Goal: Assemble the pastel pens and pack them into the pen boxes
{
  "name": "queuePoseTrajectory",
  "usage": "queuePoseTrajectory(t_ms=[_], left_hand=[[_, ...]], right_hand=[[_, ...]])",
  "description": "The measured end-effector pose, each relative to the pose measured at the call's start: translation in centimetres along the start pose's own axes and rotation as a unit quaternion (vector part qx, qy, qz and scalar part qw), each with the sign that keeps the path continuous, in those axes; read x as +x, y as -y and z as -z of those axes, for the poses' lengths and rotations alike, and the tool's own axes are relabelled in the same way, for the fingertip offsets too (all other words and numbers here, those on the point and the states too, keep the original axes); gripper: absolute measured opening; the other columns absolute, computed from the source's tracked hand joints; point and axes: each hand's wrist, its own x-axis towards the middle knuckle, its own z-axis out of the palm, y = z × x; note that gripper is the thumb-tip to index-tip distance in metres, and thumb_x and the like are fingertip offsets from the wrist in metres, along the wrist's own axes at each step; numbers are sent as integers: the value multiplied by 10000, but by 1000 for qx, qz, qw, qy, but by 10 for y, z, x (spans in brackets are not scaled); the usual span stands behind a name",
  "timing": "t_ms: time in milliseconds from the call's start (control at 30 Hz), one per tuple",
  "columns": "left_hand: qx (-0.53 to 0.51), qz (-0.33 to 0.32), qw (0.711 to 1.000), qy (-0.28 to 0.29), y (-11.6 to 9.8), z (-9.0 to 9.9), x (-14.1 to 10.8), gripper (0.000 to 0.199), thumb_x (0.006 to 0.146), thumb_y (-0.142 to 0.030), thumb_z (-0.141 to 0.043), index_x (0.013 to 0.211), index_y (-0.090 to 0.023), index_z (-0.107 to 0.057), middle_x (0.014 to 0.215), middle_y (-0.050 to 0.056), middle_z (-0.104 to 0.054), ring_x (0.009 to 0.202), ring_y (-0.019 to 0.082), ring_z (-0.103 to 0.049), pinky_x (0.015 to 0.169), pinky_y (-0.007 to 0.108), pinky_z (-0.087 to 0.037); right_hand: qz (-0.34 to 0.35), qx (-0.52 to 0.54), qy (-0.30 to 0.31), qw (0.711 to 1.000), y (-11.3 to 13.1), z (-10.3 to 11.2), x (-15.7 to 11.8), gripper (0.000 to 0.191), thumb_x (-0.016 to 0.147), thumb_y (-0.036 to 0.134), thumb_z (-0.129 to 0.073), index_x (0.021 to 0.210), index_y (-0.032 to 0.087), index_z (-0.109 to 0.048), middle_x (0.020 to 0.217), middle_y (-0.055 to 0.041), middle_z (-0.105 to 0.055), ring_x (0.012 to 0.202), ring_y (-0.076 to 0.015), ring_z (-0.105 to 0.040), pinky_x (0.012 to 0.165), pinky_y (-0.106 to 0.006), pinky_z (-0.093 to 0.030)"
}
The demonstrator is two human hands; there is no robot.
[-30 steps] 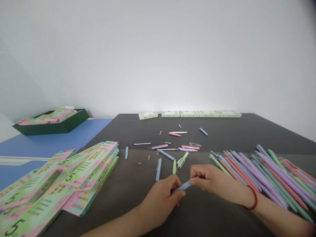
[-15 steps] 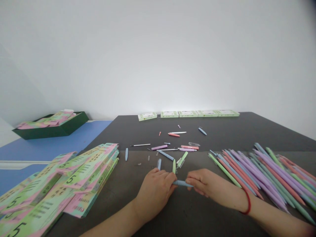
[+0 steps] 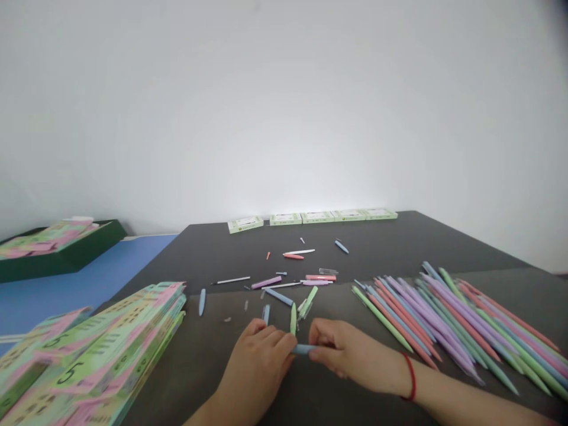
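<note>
A dark desk [image 3: 399, 248] carries everything here, with a blue surface [image 3: 66, 290] beside it on the left, where a dark green tray [image 3: 66, 251] holds pink and green cards. At the desk's near left corner lies a thick slanting stack of pink and green cards [image 3: 102, 349] printed with a large 5. On the right a broad heap of pastel pens [image 3: 452, 319], purple, pink, green and blue, lies fanned out with the tips pointing toward the middle. Along the far edge stands a row of small green boxes [image 3: 310, 217]. Between these, in the middle of the desk, loose pen parts [image 3: 293, 278] are scattered: barrels, thin white refills, caps. Nearest the camera the left hand [image 3: 260, 361] and the right hand [image 3: 344, 352], the latter with a red band [image 3: 412, 381] at the wrist, meet just above the desk. Between them runs a blue pen piece [image 3: 304, 349], roughly level, each end pinched in one grip: the left fingertips close on its left end, the right thumb and fingers on its right end, only the short middle showing.
</note>
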Motion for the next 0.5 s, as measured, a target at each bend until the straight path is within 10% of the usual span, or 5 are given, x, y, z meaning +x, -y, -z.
queuePoseTrajectory(t_ms=[133,300,500], left_hand=[[-4,-16,1000,-15,1,1,1,124,875,-142,-488,810,-210,-569,729,-11,-661,675,181,-588,740,338,-342],[10,-18,1000,-6,3,-3,-1,126,869,-128,-490,808,-207,-567,717,-10,-658,657,188,-590,750,363,-355],[-12,-52,998,-45,2,3,-2,166,878,-83,-471,908,-213,-571,892,-6,-694,843,180,-625,983,423,-272]], right_hand=[[-55,71,59,994,1,-1,1,260,914,345,-378,736,179,-469,509,64,-454,394,-66,-399,398,-166,-321],[22,-14,-13,1000,1,-5,-2,96,800,248,-574,772,175,-520,573,66,-496,480,-63,-448,439,-150,-327],[-65,243,121,960,-12,-17,5,333,858,459,-461,792,145,-550,475,46,-520,345,-65,-453,371,-154,-348]])
